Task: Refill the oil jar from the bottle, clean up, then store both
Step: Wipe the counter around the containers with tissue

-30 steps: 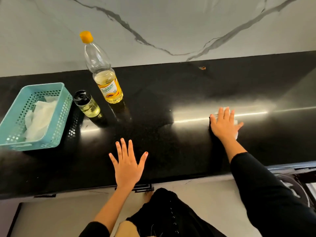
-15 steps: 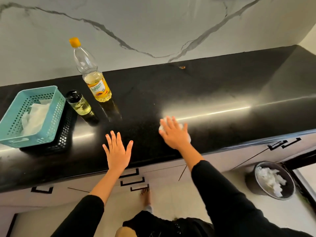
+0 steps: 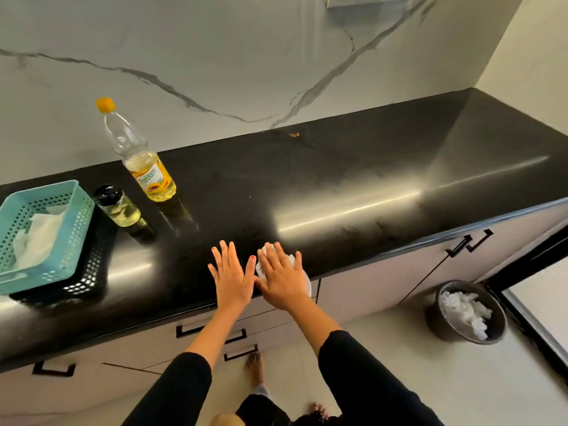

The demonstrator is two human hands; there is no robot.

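Countertop (image 3: 353, 179) tissue (image 3: 260, 269) beneath right fingers (image 3: 281, 254)

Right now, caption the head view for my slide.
Right hand presses a tissue to the black counter beside the left hand; oil bottle, jar behind.

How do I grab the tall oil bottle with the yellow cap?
Probably wrap your fingers round the tall clear plastic bottle at its labelled lower body, where the oil's weight sits. Come from its right: the small black-lidded glass jar stands close on its left.
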